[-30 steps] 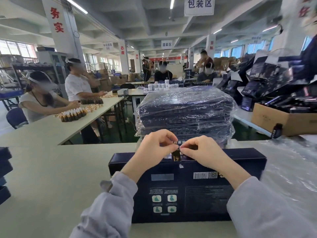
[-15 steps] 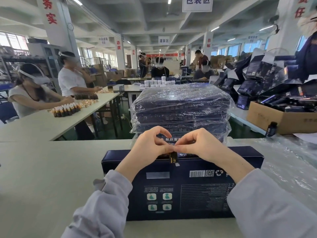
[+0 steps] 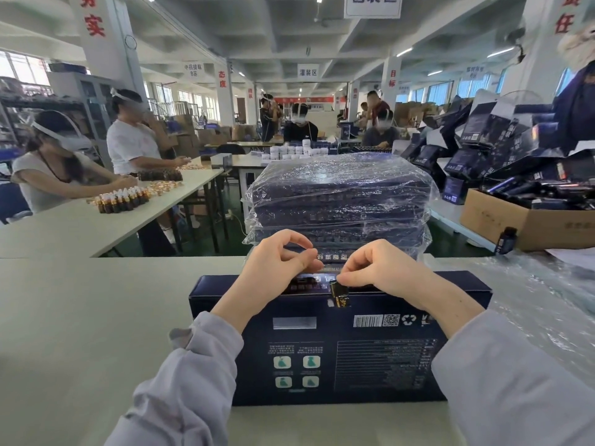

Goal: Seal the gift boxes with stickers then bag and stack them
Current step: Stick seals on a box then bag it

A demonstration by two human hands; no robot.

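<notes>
A dark navy gift box (image 3: 338,355) lies flat on the pale table (image 3: 80,317) in front of me, printed side up. A small gold and black sticker (image 3: 340,297) sits folded over the middle of its far edge. My right hand (image 3: 383,272) pinches the sticker's top end between thumb and forefinger. Just left of the sticker and apart from it, my left hand (image 3: 280,265) hovers over the box's far edge, fingers curled and thumb against forefinger, with nothing visible between them. Directly behind the box stands a stack of bagged boxes (image 3: 338,201).
Clear plastic bags (image 3: 531,300) lie crumpled on the table at the right. Behind them are a cardboard carton (image 3: 528,226) of dark boxes and a small dark bottle (image 3: 505,241). Seated people work with small bottles at a table (image 3: 96,226) at the left.
Both hands pinched the sticker together at the box edge. Now my left hand has drawn a little to the left, off the sticker, while my right hand still holds it.
</notes>
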